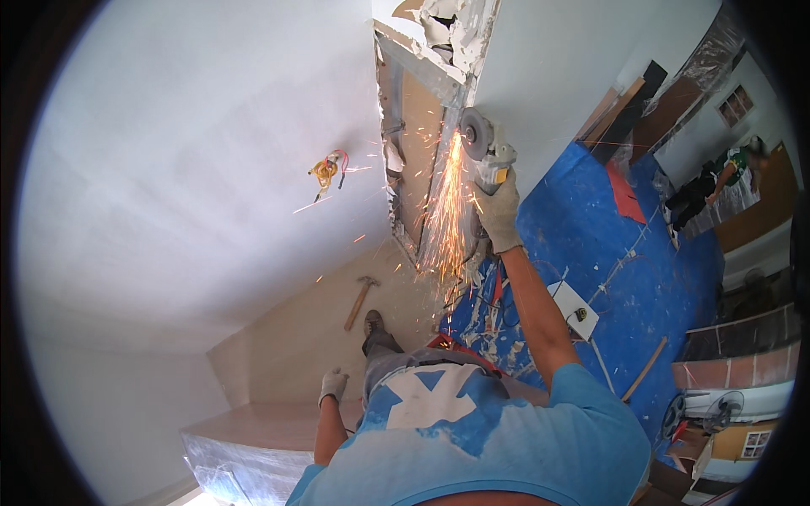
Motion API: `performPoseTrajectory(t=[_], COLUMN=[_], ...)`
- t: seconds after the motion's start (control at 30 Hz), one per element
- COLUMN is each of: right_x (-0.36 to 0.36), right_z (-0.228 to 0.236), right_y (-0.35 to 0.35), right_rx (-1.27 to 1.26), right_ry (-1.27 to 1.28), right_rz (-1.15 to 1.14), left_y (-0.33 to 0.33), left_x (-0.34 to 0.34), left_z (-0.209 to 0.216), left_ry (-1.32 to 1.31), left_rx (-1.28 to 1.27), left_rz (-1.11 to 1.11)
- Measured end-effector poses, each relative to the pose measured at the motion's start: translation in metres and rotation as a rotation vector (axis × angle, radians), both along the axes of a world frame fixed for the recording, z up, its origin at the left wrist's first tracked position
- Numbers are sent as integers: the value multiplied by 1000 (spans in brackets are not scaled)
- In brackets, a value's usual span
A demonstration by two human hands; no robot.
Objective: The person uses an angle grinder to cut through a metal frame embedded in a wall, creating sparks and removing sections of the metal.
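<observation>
My right hand (499, 212), in a pale work glove, grips an angle grinder (492, 158) at the edge of a broken-open section of wall. The grinder's disc (476, 132) meets a metal stud (451, 118) there, and a stream of orange sparks (454, 202) pours down from the contact. Torn board edges surround the wall opening (415, 139), whose inside shows a brown panel. Down at my left side hangs my left hand (334, 384), gloved too, apart from any tool. Its fingers look loosely apart, with nothing visible in them.
A hammer (361, 304) lies on the beige floor near my shoe (374, 321). Coloured wires (326, 170) stick out of the left wall. Debris litters the blue floor sheet (574, 219), where a white board (574, 309) lies. Another person (717, 181) stands far right, near a fan (724, 411).
</observation>
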State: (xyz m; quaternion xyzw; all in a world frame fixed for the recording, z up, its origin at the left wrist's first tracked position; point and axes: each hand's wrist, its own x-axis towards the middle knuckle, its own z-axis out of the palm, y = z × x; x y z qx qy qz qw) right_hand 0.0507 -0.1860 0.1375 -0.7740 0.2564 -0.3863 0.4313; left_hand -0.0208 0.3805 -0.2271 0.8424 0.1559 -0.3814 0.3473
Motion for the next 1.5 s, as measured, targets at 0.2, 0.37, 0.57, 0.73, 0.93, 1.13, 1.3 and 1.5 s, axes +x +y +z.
performPoseTrajectory(t=[0.2,0.37,0.57,0.73,0.93,1.13,1.3,1.5], right_x=[-1,-1,-4,-9,-9,-6,-5,-5], right_z=[-3,-7,-10,-18,-25,-11,-1,-8], right_y=[4,6,8,10,9,8,8,8], right_rx=[52,75,12,26,1,58,14,56], right_ry=[31,24,37,61,56,79,32,59], right_rz=[-7,-8,-8,4,-4,-3,-6,-15], left_y=[-4,3,8,2,3,13,13,4], left_x=[-2,-4,-10,-12,-12,-18,-19,-15], left_z=[-1,-22,-25,-2,9,-8,-8,11], left_ry=[-115,-148,-184,-16,6,-83,-53,-6], left_rx=[3,-55,-33,-39,-22,-35,60,43], left_rz=[-68,-82,-86,-37,-38,-76,-64,-49])
